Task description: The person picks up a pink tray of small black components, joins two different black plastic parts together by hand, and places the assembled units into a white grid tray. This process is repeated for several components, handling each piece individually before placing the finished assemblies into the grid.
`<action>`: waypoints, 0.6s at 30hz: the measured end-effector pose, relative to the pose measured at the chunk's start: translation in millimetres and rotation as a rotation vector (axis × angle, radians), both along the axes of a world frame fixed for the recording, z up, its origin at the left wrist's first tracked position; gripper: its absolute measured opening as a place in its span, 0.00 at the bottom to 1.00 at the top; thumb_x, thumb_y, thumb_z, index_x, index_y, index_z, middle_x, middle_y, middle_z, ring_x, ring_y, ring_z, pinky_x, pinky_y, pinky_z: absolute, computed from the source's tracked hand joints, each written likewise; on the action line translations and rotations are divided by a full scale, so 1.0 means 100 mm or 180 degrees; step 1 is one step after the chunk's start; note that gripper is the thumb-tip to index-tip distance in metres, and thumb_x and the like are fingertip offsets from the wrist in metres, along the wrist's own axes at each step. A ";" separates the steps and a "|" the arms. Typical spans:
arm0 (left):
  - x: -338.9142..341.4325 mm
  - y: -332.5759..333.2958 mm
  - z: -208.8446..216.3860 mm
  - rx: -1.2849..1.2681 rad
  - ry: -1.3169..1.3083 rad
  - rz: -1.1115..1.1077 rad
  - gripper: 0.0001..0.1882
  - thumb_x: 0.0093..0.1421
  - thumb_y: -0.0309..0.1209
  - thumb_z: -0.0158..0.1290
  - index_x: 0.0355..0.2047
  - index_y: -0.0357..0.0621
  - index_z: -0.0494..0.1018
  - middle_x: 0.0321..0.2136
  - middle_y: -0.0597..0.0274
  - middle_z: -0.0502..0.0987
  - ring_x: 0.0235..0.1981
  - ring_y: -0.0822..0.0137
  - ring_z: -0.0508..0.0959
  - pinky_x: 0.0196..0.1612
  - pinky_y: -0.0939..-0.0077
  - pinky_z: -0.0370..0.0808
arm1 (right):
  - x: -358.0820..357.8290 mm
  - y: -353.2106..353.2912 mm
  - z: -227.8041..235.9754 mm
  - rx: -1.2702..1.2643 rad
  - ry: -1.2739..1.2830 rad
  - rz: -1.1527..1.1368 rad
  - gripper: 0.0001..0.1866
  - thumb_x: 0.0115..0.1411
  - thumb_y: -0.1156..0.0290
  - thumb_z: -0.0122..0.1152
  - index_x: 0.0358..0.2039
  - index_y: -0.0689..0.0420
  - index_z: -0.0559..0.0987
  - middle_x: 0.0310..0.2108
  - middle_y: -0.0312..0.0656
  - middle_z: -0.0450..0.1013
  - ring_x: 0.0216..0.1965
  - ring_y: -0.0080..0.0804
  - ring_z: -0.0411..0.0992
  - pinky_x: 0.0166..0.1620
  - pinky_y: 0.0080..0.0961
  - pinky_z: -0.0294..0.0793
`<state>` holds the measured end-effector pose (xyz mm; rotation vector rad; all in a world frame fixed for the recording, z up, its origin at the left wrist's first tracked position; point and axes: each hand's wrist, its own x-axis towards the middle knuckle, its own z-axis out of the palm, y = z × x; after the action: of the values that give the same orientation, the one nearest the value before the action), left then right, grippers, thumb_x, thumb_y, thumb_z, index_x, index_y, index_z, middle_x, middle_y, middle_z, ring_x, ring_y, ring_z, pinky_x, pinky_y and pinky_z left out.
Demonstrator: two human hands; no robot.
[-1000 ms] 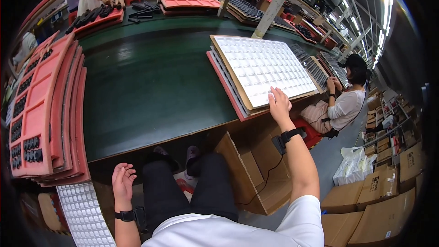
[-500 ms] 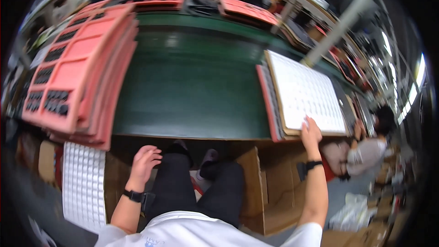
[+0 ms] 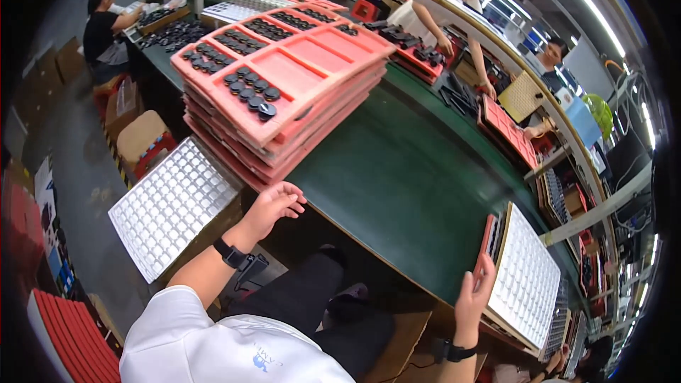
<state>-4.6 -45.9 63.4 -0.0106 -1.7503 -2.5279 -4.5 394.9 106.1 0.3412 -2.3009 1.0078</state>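
Note:
My left hand (image 3: 273, 209) hovers empty at the table's front edge, its fingers loosely bent. Just beyond it rises a stack of pink foam trays (image 3: 340, 64). In the top tray's compartments lie several round black parts (image 3: 248, 93), while some compartments hold nothing. My right hand (image 3: 474, 296) is raised with fingers stretched, beside a white plastic tray (image 3: 528, 276) with a grid of small cells. That tray lies on a pile at the right; whether my fingers touch the pile cannot be made out. A second white grid tray (image 3: 174, 206) sits low at my left.
The green tabletop (image 3: 418, 191) stretches between the two stacks. Cardboard boxes (image 3: 404, 340) stand under the table by my legs. Across the table, co-workers handle pink trays (image 3: 507, 131) and black parts. Another person (image 3: 106, 32) sits at the far left. Red stacked pieces (image 3: 71, 333) lie lower left.
The view has swung to the left, bringing more of the pink stack and the room into sight. My right hand has come off the white tray's near edge. My left hand is now closer to the pink stack.

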 end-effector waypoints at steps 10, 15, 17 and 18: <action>0.53 -0.76 0.49 0.0419 0.0521 0.1044 0.08 0.60 0.29 0.45 0.39 0.41 0.67 0.35 0.59 0.74 0.34 0.69 0.75 0.38 0.76 0.72 | -0.90 -1.65 0.70 -0.1238 -0.0704 0.1841 0.24 0.59 0.77 0.49 0.57 0.60 0.60 0.57 0.43 0.58 0.55 0.32 0.60 0.53 0.26 0.62; 0.61 -1.02 0.67 0.0664 0.0524 0.1443 0.09 0.60 0.28 0.45 0.41 0.42 0.66 0.36 0.59 0.74 0.36 0.67 0.75 0.39 0.73 0.72 | -1.56 -2.57 1.04 -0.1576 -0.1212 0.2201 0.27 0.60 0.69 0.52 0.59 0.59 0.59 0.58 0.44 0.57 0.53 0.32 0.62 0.51 0.25 0.64; 0.53 -1.04 0.77 0.0682 0.0504 0.1523 0.10 0.60 0.29 0.46 0.42 0.42 0.66 0.37 0.59 0.74 0.37 0.67 0.75 0.39 0.72 0.72 | -1.99 -2.86 1.08 -0.1683 -0.1358 0.2058 0.29 0.59 0.67 0.52 0.59 0.59 0.58 0.57 0.44 0.58 0.52 0.32 0.62 0.49 0.25 0.65; 0.47 -1.03 0.81 0.0747 0.0456 0.1586 0.11 0.60 0.28 0.45 0.43 0.42 0.65 0.38 0.59 0.73 0.38 0.66 0.75 0.39 0.72 0.72 | -2.22 -2.99 1.09 -0.1801 -0.1520 0.1899 0.30 0.59 0.65 0.53 0.60 0.59 0.57 0.56 0.45 0.59 0.50 0.32 0.63 0.47 0.24 0.66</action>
<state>42.6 -148.9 144.7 0.2214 -1.2081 -2.2746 -226.5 95.6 214.8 0.6137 -2.2053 2.1735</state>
